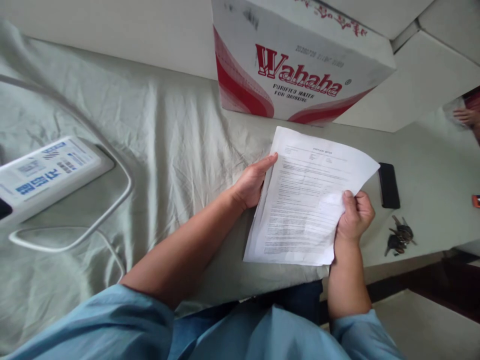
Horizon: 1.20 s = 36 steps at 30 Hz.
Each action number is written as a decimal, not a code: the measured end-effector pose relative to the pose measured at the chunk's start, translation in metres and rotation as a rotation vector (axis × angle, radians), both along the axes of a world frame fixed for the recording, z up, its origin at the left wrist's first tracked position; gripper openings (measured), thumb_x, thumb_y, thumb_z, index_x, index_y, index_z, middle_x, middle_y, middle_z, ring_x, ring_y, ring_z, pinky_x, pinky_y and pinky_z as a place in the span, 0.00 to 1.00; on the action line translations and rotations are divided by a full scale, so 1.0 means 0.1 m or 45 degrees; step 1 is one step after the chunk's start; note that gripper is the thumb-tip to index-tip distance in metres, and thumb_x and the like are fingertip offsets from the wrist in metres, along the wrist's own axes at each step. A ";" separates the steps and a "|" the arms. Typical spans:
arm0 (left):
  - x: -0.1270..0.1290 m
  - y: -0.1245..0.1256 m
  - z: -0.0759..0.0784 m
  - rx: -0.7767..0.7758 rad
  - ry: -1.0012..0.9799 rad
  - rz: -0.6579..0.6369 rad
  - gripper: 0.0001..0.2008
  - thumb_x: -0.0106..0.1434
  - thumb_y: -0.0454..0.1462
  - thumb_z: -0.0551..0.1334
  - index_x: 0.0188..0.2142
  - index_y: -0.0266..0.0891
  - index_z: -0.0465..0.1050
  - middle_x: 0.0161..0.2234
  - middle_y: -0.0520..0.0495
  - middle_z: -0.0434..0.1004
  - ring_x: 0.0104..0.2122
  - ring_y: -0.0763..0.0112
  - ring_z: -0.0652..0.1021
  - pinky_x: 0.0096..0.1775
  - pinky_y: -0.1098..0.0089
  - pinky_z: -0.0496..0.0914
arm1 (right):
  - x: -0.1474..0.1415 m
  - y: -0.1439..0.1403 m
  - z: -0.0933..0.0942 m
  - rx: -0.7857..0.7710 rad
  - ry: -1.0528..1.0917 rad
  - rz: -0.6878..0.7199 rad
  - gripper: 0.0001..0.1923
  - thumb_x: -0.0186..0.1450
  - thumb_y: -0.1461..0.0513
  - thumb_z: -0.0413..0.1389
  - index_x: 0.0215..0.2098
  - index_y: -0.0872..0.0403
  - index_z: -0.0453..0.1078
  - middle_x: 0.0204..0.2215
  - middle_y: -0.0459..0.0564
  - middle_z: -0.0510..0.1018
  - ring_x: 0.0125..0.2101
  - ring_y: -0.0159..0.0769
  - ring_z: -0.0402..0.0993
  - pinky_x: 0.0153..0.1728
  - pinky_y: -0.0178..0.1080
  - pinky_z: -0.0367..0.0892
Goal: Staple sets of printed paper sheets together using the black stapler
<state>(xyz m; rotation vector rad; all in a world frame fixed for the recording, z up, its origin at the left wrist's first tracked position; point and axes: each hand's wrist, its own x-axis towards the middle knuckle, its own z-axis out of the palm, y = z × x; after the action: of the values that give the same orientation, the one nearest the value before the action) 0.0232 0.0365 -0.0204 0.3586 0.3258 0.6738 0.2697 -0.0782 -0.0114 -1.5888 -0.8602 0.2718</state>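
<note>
A thin stack of printed white paper sheets (303,200) is held above the pale green cloth-covered surface (168,140). My left hand (252,181) grips the sheets' left edge, thumb along the side. My right hand (354,215) pinches the right edge, thumb on top of the print. Both sleeves are light blue.
A red-and-white cardboard water box (300,60) stands behind the papers. A black phone (388,185) and a bunch of keys (399,236) lie to the right. A white power strip (45,172) with looped cable sits at left. Another person's hand (467,116) shows at far right.
</note>
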 end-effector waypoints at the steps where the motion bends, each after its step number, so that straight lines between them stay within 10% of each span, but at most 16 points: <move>1: 0.00 0.00 0.00 0.013 0.004 -0.009 0.24 0.72 0.51 0.63 0.56 0.35 0.77 0.45 0.37 0.87 0.52 0.45 0.84 0.58 0.50 0.76 | -0.03 0.00 0.01 -0.006 -0.004 0.004 0.16 0.59 0.50 0.69 0.32 0.54 0.76 0.24 0.41 0.74 0.27 0.30 0.67 0.32 0.34 0.65; 17: 0.02 -0.03 -0.04 0.025 0.076 0.087 0.18 0.67 0.43 0.71 0.52 0.37 0.77 0.44 0.40 0.87 0.50 0.48 0.85 0.54 0.51 0.78 | -0.07 0.01 -0.06 -0.099 0.036 0.112 0.18 0.62 0.48 0.68 0.33 0.53 0.74 0.24 0.40 0.72 0.28 0.31 0.69 0.35 0.36 0.68; 22: -0.01 0.01 -0.03 -0.031 0.037 0.105 0.20 0.68 0.43 0.69 0.55 0.37 0.76 0.45 0.41 0.87 0.49 0.50 0.86 0.53 0.54 0.79 | 0.00 -0.13 -0.06 -0.161 0.042 0.175 0.24 0.65 0.47 0.66 0.52 0.51 0.76 0.46 0.51 0.83 0.47 0.41 0.79 0.55 0.45 0.71; 29: -0.02 0.05 0.06 -0.155 -0.113 0.148 0.21 0.74 0.43 0.63 0.60 0.35 0.73 0.49 0.38 0.86 0.52 0.50 0.85 0.57 0.53 0.78 | -0.20 -0.98 0.12 -0.159 0.706 0.387 0.55 0.51 0.27 0.64 0.67 0.45 0.70 0.67 0.57 0.73 0.70 0.61 0.64 0.69 0.64 0.60; 36: 0.05 0.01 0.04 -0.007 -0.078 0.234 0.21 0.67 0.43 0.69 0.56 0.38 0.75 0.47 0.41 0.87 0.52 0.52 0.85 0.56 0.56 0.78 | -0.91 -1.02 0.17 -0.258 0.879 0.139 0.48 0.56 0.52 0.74 0.71 0.43 0.64 0.68 0.51 0.74 0.70 0.52 0.66 0.74 0.65 0.53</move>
<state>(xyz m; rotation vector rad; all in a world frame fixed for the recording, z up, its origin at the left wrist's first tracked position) 0.0287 0.0379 -0.0165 0.3044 0.3047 0.8624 0.1789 -0.1805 0.0053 -1.4798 -0.3842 0.9461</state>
